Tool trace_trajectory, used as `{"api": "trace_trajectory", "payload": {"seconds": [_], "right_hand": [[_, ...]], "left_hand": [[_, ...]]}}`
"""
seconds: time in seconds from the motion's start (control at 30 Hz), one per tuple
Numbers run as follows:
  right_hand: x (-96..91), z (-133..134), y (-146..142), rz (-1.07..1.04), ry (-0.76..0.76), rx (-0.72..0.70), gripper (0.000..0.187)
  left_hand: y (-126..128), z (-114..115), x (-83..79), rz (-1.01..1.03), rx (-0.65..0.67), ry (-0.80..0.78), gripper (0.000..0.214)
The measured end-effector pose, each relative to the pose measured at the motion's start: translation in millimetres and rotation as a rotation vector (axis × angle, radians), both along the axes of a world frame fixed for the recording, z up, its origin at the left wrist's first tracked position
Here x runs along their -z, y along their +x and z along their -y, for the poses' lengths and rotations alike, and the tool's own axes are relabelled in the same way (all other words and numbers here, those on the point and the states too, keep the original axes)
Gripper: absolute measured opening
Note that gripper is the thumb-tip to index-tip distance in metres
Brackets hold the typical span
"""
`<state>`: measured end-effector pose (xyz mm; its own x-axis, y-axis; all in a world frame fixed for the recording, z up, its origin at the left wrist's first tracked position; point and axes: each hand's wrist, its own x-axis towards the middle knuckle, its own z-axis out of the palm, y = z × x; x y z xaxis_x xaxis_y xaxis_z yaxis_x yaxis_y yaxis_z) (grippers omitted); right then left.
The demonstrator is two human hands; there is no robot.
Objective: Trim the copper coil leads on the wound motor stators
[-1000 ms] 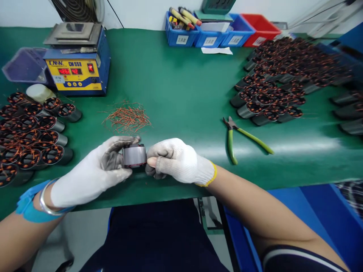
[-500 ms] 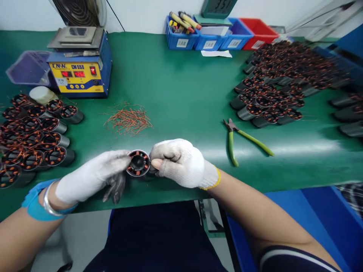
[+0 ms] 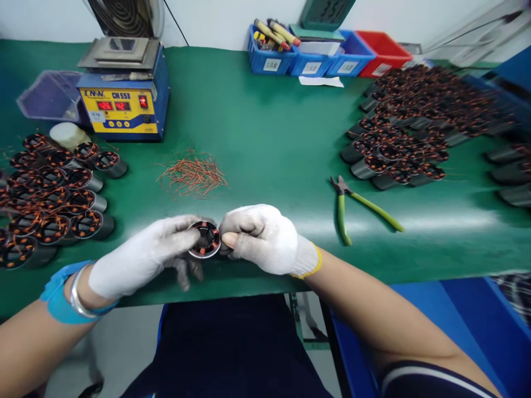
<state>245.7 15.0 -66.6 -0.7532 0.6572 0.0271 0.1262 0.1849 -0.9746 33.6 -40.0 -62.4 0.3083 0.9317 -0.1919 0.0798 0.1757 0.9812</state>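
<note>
Both my gloved hands hold one small motor stator [image 3: 204, 240] near the front edge of the green table [image 3: 269, 132]. Its open end with copper windings faces up towards me. My left hand [image 3: 153, 255] pinches its left rim with thumb and fingers, the other fingers curled underneath. My right hand [image 3: 261, 237] grips its right side, a bare fingertip pressed against the rim. A pile of cut copper wire bits [image 3: 193, 174] lies just beyond the hands.
Green-handled cutters [image 3: 352, 207] lie right of my hands. Several wound stators are grouped at the left [image 3: 53, 199] and heaped at the right [image 3: 410, 127]. A blue and yellow solder pot [image 3: 122, 97] stands back left; blue and red bins [image 3: 327, 52] line the wall.
The stator was turned from lying on its side to its open wound end facing up. My left hand shifted its grip around the rim; the view moved slightly.
</note>
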Motion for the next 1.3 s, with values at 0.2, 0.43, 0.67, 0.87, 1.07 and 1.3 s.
{"api": "trace_trajectory", "payload": {"seconds": [0.2,0.43,0.67,0.87,1.07,1.3], "right_hand": [[0.2,1,-6,-0.042,-0.204,-0.052,0.022],[-6.2,-2,-2,0.188,0.168,-0.022,0.02],[-4.6,-10,10,0.19,-0.127,0.078,0.024],[-11.3,5,10,0.456,-0.445,-0.433,0.024],[14.4,-9,-15,0.342,-0.167,0.069,0.039],[1.2,11,26,0.27,0.162,0.46,0.042]], "left_hand": [[0,1,-3.4,0.341,-0.198,0.079,0.027],[11,-1,12.1,-0.51,-0.096,0.5,0.037],[16,5,16.0,-0.909,-0.176,0.405,0.049],[10,-2,2.4,-1.044,-0.308,0.213,0.046],[9,-1,6.3,-0.905,-0.227,0.228,0.025],[12,9,14.3,-1.137,-0.208,0.41,0.055]]}}
